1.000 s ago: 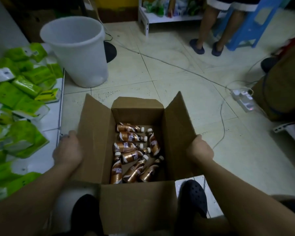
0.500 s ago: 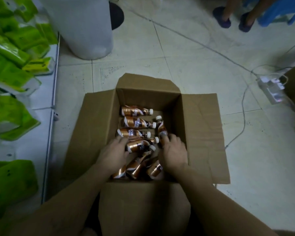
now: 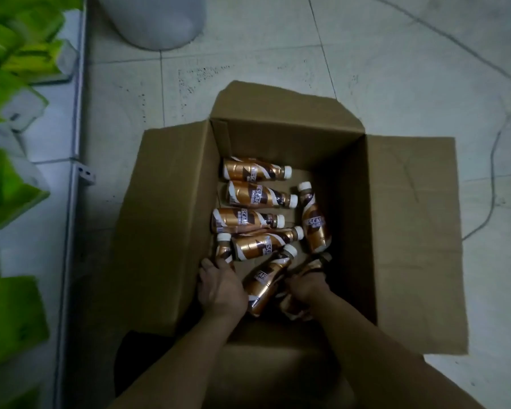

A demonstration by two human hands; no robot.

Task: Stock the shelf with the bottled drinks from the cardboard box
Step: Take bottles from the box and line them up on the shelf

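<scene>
Both hands are down in the open cardboard box on the tiled floor. The left hand closes its grip around the near-left bottle, white cap pointing far. The right hand wraps its grip over the near-right bottle, its cap hidden. Between them lies another bottle, with five more bottled drinks lying beyond. The shelf with green packs runs along the left.

Open cardboard box on tiled floor, copper bottles lying inside, left hand and right hand each gripped one, green packets at left.
</scene>
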